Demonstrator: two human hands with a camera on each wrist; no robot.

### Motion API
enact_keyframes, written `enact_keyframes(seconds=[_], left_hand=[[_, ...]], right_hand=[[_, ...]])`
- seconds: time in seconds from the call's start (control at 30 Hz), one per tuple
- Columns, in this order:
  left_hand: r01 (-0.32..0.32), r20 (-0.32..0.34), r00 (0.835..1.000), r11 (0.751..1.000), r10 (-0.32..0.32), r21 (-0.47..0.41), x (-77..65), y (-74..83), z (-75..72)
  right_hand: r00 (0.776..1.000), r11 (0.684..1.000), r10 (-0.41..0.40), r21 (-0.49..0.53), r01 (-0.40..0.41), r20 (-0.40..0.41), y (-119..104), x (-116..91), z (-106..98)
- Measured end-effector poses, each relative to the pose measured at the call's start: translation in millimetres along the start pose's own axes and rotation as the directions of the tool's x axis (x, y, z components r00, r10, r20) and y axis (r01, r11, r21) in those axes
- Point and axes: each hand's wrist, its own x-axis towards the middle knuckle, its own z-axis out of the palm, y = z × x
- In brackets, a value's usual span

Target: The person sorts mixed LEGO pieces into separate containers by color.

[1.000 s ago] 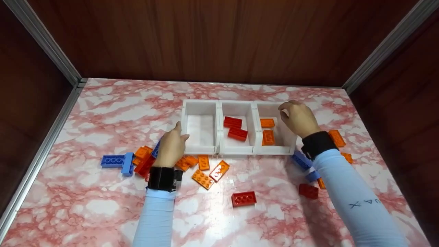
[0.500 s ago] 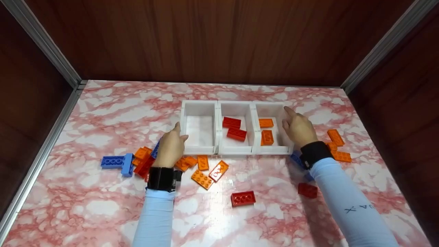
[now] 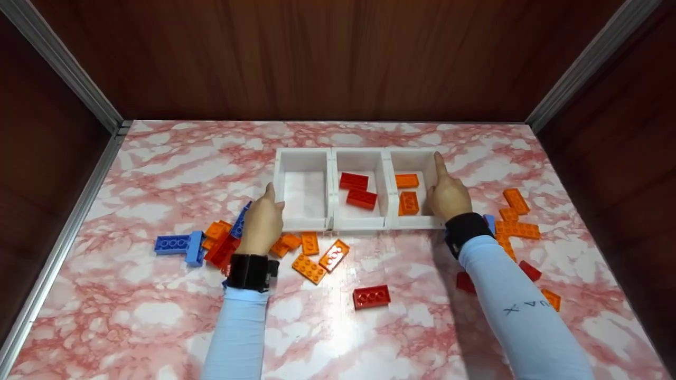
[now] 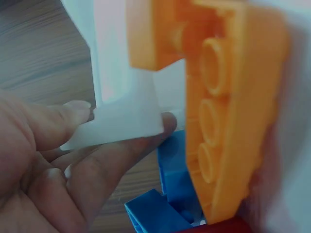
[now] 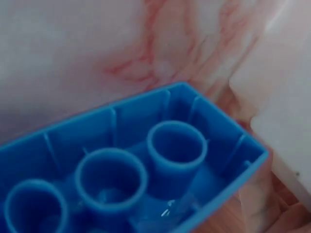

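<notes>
Across the middle of the frame, a white tray point(image 3: 362, 224) with three compartments lies on the marbled surface point(image 3: 158, 316), its long axis running left to right and each compartment pointing from top to bottom. At its left end, the left hand point(image 3: 262, 219) pinches the near corner, thumb on one side of the wall and fingers on the other. The right hand point(image 3: 450, 195) grips the right wall, forefinger straight along the rim toward the top of the frame. Two red bricks point(image 3: 362, 199) lie lengthwise across the middle compartment; of the two orange bricks point(image 3: 407, 181) in the right one, the upper lies crosswise, the lower top to bottom. Below centre, another red brick point(image 3: 371, 297) points nearly left to right.
</notes>
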Motion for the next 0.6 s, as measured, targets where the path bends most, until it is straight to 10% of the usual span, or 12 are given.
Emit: enact_keyframes(seconds=[0.27,0.6], left_hand=[[0.035,0.094,0.995,0.999,-0.035,0.002,1.9,3.0,-16.6],[0.046,0.158,0.985,0.984,-0.074,0.173,-18.9,-25.2,-96.7]], right_hand=[[1.000,1.000,0.000,0.013,0.000,-0.020,-0.2,5.7,2.8],[0.998,0.998,0.063,0.009,-0.063,0.025,-2.3,2.2,1.6]])
